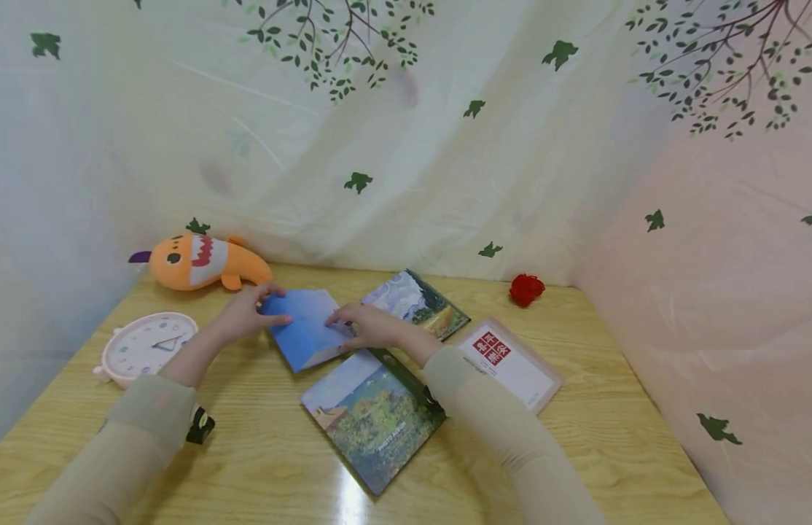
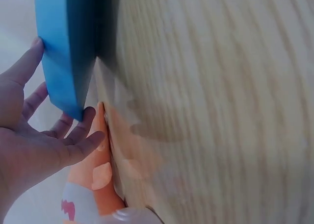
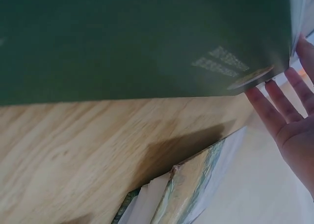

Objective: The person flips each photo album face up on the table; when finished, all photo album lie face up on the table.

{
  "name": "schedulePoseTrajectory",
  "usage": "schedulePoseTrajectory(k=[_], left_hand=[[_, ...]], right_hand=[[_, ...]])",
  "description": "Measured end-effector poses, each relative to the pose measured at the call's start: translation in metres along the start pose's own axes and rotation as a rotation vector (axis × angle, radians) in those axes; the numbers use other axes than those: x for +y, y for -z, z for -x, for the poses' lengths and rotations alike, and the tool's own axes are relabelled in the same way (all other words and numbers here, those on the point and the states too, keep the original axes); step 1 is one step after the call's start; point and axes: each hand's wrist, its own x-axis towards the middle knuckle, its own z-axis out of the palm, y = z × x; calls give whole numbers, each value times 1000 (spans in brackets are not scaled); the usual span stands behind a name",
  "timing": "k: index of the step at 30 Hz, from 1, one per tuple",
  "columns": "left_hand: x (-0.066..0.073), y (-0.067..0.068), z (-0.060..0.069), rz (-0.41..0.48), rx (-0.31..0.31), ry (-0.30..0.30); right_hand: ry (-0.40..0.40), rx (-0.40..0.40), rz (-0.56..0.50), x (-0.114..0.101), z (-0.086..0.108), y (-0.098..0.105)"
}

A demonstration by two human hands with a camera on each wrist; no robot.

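Note:
A thick blue book (image 1: 299,321), its cover shading from pale to deeper blue, is between both hands on the left half of the table. My left hand (image 1: 251,315) grips its left end, thumb on the cover and fingers at the far edge; the left wrist view shows the blue side (image 2: 59,62) between thumb and fingers. At the right end, my right hand (image 1: 369,326) holds the book by its edge. Close below the right hand lies a photo album (image 1: 380,423) with a painted garden cover. Another album with a landscape painting (image 1: 412,299) lies behind the right hand.
An orange plush shark (image 1: 209,262) lies at the back left, with a pink round clock (image 1: 150,343) in front of it. To the right are a white-and-pink packet with red characters (image 1: 511,364) and a red ball of yarn-like material (image 1: 527,290). A patterned curtain (image 1: 445,182) hangs behind.

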Motion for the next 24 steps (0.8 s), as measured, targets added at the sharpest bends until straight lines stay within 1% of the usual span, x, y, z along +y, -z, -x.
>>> schedulePoseTrajectory(k=[3,6,13,17,24], left_hand=[[-3,-1,0,-38,-45,-11],[-4,-1,1,-73,-89,-9],[0,-2,2,-113,-135,-4],[1,-1,1,-138,-156,4],[6,3,3,-175,-196,47]], right_hand=[[4,-11,59,0,0,0],[7,-22,80,-1,0,0],[10,-39,102,-2,1,1],[11,-53,97,0,1,0],[23,-68,46,1,5,0]])
